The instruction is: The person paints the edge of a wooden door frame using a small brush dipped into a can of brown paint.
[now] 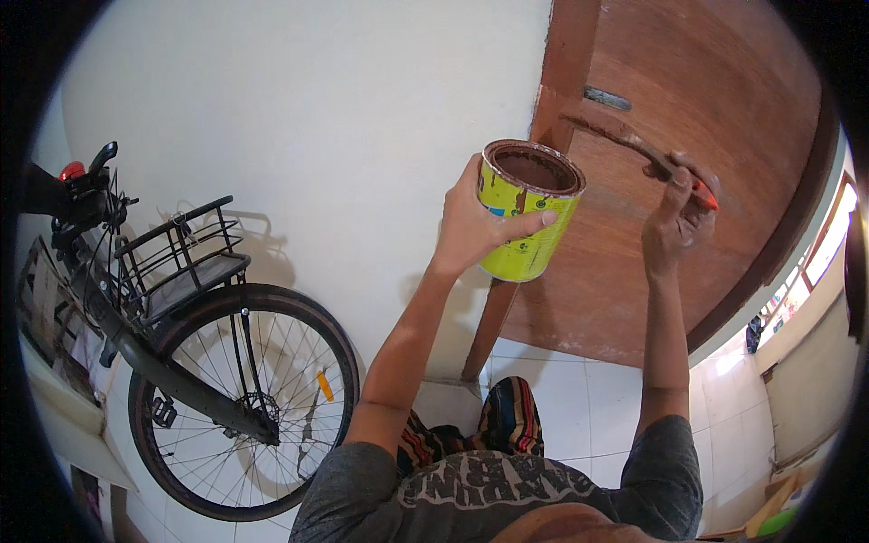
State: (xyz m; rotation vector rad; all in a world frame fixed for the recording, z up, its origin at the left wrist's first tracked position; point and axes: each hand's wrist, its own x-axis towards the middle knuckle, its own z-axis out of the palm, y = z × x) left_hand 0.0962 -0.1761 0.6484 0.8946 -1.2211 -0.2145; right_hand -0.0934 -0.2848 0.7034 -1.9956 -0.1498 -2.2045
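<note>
My left hand (484, 217) grips a yellow-green paint can (529, 226) from its left side, thumb across the front. The can is open at the top, with brown paint inside and drips down its rim. In my right hand (677, 213) is a paintbrush (647, 149), seen nearly edge-on, with a red-orange handle end and a brown-coated tip. Its tip lies over the brown door frame (566, 72) and the edge of the wooden door (724, 109); I cannot tell whether it touches. A grey metal plate (606, 98) sits in the door just above the brush.
To the left stands a bicycle (195, 389) with a black front rack (186, 244), close to the cream wall (317, 118). White floor tiles (615, 389) spread below the door. A bright window (828, 240) is at the far right.
</note>
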